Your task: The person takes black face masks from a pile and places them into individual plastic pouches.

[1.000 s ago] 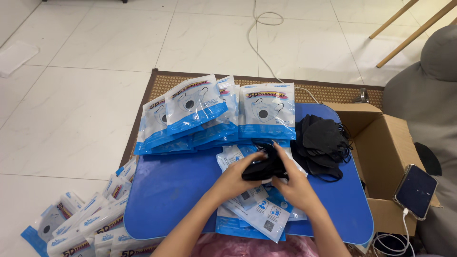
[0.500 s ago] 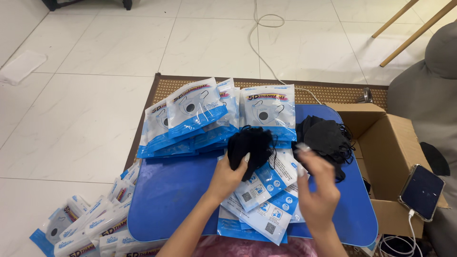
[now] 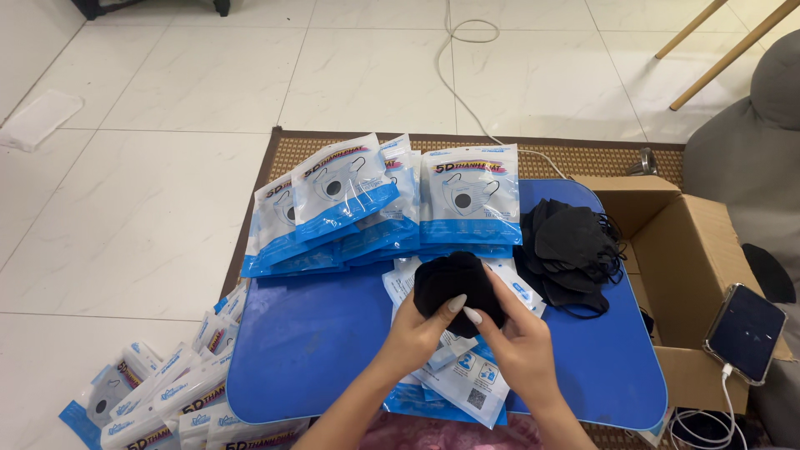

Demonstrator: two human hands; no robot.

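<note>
Both hands hold a stack of black face masks (image 3: pixel 454 287) above the middle of a blue low table (image 3: pixel 317 350). My left hand (image 3: pixel 417 329) grips the stack from below on the left. My right hand (image 3: pixel 515 337) grips it on the right, thumb laid across the front. Under the hands lie several flat blue-and-white mask packets (image 3: pixel 462 383). A loose pile of black masks (image 3: pixel 571 250) rests on the table to the right.
Filled blue-and-white mask packets (image 3: pixel 375 200) fan across the table's far side. More packets (image 3: pixel 167 392) lie on the tile floor at left. An open cardboard box (image 3: pixel 692 267) stands at right, with a phone (image 3: pixel 744 332) on its flap, charging by cable.
The masks rose off the packets in my left hand alone. My right hand, briefly apart, has come back onto the stack, which now sits lower and nearer to me.
</note>
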